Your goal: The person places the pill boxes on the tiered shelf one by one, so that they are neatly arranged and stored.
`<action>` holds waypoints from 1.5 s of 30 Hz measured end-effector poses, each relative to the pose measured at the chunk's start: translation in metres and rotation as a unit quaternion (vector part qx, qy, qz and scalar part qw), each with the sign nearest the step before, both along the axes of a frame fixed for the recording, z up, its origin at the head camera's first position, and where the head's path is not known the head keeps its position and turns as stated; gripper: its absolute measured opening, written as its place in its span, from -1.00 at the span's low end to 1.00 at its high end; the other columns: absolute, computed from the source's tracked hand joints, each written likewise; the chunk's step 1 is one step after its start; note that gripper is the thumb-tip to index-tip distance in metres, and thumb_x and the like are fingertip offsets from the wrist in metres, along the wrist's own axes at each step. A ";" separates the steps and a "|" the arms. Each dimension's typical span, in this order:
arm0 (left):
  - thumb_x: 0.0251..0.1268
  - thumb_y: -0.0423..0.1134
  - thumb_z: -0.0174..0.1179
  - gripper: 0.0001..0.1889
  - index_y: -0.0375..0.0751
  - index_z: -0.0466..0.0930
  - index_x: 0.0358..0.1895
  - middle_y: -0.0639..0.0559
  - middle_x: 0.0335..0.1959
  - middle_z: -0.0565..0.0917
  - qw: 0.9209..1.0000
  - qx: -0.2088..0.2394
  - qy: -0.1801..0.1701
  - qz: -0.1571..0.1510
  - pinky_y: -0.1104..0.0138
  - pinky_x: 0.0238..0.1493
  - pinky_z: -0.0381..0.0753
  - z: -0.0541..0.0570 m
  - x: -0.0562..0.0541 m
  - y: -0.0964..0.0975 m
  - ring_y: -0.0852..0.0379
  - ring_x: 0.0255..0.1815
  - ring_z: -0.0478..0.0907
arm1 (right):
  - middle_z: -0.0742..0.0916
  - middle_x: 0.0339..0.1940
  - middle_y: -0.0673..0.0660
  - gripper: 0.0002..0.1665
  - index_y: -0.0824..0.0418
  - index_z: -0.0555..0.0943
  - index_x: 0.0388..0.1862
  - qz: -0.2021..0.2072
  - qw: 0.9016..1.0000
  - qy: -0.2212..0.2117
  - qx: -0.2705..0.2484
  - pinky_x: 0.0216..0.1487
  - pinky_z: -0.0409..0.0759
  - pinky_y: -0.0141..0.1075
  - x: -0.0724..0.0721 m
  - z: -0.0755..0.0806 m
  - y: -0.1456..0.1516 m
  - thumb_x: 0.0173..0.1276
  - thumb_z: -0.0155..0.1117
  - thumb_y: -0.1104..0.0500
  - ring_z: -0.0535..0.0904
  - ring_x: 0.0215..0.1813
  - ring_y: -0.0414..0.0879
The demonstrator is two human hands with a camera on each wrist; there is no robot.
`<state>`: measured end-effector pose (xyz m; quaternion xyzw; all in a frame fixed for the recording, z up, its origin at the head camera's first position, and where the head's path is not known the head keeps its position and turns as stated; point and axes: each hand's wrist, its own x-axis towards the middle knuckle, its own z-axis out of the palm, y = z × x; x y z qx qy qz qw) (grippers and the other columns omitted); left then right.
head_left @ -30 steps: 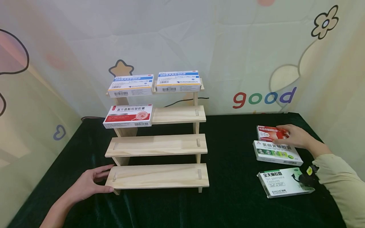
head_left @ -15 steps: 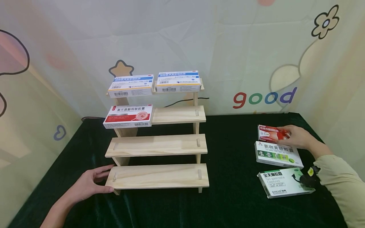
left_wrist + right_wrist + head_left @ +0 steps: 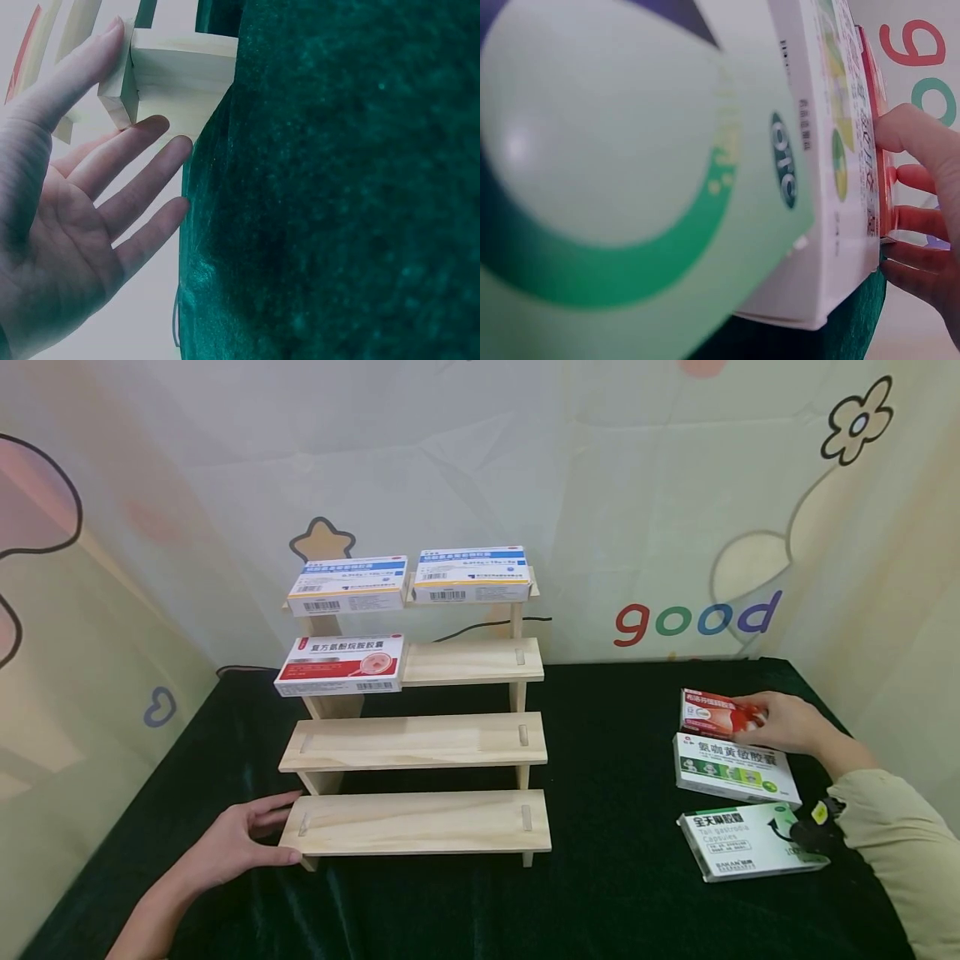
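A stepped wooden display stand (image 3: 420, 822) rises in tiers in the head view. My left hand (image 3: 232, 847) holds the left end of its lowest board, thumb at the front edge and fingers at the back. In the left wrist view, the other fingers of that hand (image 3: 97, 202) spread beside the board end (image 3: 118, 94). At the right, my right hand (image 3: 787, 722) grips the right end of a red medicine box (image 3: 705, 712). A white-and-green medicine box (image 3: 731, 768) lies just in front of it, under the thumb side. Closer still is a green-and-white capsule box (image 3: 738, 843).
Two blue-and-white medicine boxes (image 3: 348, 585) sit on the top tier. A red-and-white box (image 3: 341, 667) lies at the left of the tier below. Dark green cloth (image 3: 607, 827) covers the table, and a printed curtain (image 3: 600, 485) hangs behind.
The red box in my right hand and the white-and-green box in front of it have slid slightly to the right. My left hand keeps its place at the stand.
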<state>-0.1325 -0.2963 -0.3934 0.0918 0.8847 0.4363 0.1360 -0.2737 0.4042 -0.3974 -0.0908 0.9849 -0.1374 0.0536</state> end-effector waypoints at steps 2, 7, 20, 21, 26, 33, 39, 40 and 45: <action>0.02 -0.17 0.32 -0.22 -0.49 0.18 0.26 -0.38 0.15 0.41 1.000 0.002 0.002 -0.002 0.02 -0.04 0.48 0.000 0.000 0.000 -0.27 0.15 0.38 | 0.46 0.01 0.54 -0.06 0.48 0.35 0.16 -0.002 1.000 0.000 0.003 -0.11 0.38 0.22 0.001 0.001 0.000 -0.02 0.36 -0.17 0.35 -0.02 0.35; 0.04 -0.19 0.31 -0.23 -0.50 0.17 0.26 -0.38 0.15 0.40 1.000 0.007 0.007 -0.011 0.03 -0.05 0.49 0.000 0.000 0.000 -0.26 0.15 0.38 | 0.45 0.01 0.56 -0.03 0.49 0.35 0.15 -0.011 1.000 -0.001 0.006 -0.12 0.38 0.22 0.004 0.003 -0.001 -0.01 0.35 -0.20 0.34 -0.02 0.37; 0.03 -0.15 0.32 -0.22 -0.49 0.18 0.26 -0.38 0.15 0.40 1.000 -0.002 -0.001 -0.003 0.00 -0.04 0.47 0.000 -0.001 -0.001 -0.28 0.15 0.38 | 0.52 -0.06 0.47 -0.08 0.46 0.41 0.12 0.006 0.999 0.040 0.008 -0.20 0.48 0.07 0.012 0.020 -0.007 0.00 0.33 -0.22 0.40 -0.14 0.18; 0.03 -0.15 0.32 -0.22 -0.49 0.18 0.26 -0.39 0.15 0.40 1.000 -0.002 0.000 -0.003 0.00 -0.04 0.47 0.000 -0.001 -0.001 -0.28 0.15 0.38 | 0.53 -0.06 0.46 -0.09 0.45 0.41 0.12 0.010 0.999 0.043 0.010 -0.21 0.47 0.06 0.012 0.022 -0.008 0.01 0.33 -0.22 0.41 -0.15 0.17; 0.02 -0.16 0.32 -0.22 -0.49 0.18 0.26 -0.39 0.16 0.39 1.000 0.001 0.002 -0.006 0.04 -0.06 0.49 -0.001 -0.001 -0.002 -0.28 0.14 0.38 | 0.53 -0.06 0.44 -0.15 0.44 0.40 0.13 0.026 0.998 0.051 0.016 -0.20 0.47 0.04 0.013 0.031 -0.013 0.05 0.33 -0.15 0.41 -0.14 0.16; 0.03 -0.16 0.32 -0.22 -0.49 0.17 0.27 -0.39 0.16 0.39 1.000 0.003 -0.001 -0.008 0.05 -0.06 0.50 -0.001 -0.002 -0.002 -0.28 0.14 0.39 | 0.52 -0.03 0.43 -0.16 0.43 0.39 0.15 0.037 0.998 0.058 0.010 -0.19 0.46 0.02 0.016 0.042 -0.022 0.04 0.35 -0.11 0.40 -0.12 0.17; 0.03 -0.16 0.32 -0.22 -0.50 0.17 0.26 -0.39 0.15 0.39 1.000 0.001 -0.002 -0.008 0.02 -0.05 0.48 -0.001 -0.001 -0.001 -0.29 0.15 0.38 | 0.51 0.03 0.43 -0.17 0.40 0.40 0.16 0.051 0.996 0.077 0.014 -0.15 0.45 0.05 0.017 0.048 -0.027 0.02 0.37 -0.09 0.41 -0.07 0.19; 0.03 -0.16 0.32 -0.22 -0.50 0.18 0.26 -0.40 0.15 0.40 1.000 -0.001 -0.001 -0.007 0.01 -0.05 0.48 -0.001 -0.001 -0.001 -0.29 0.15 0.38 | 0.51 0.03 0.43 -0.18 0.40 0.41 0.15 0.054 0.995 0.081 0.015 -0.15 0.45 0.05 0.017 0.049 -0.029 0.02 0.38 -0.08 0.40 -0.07 0.19; 0.02 -0.15 0.33 -0.22 -0.49 0.18 0.26 -0.40 0.15 0.40 1.000 -0.005 0.000 -0.005 -0.01 -0.04 0.47 -0.001 -0.002 -0.001 -0.30 0.15 0.37 | 0.50 0.05 0.44 -0.18 0.39 0.41 0.16 0.064 0.994 0.087 0.022 -0.12 0.43 0.09 0.019 0.057 -0.036 0.03 0.37 -0.09 0.39 -0.02 0.23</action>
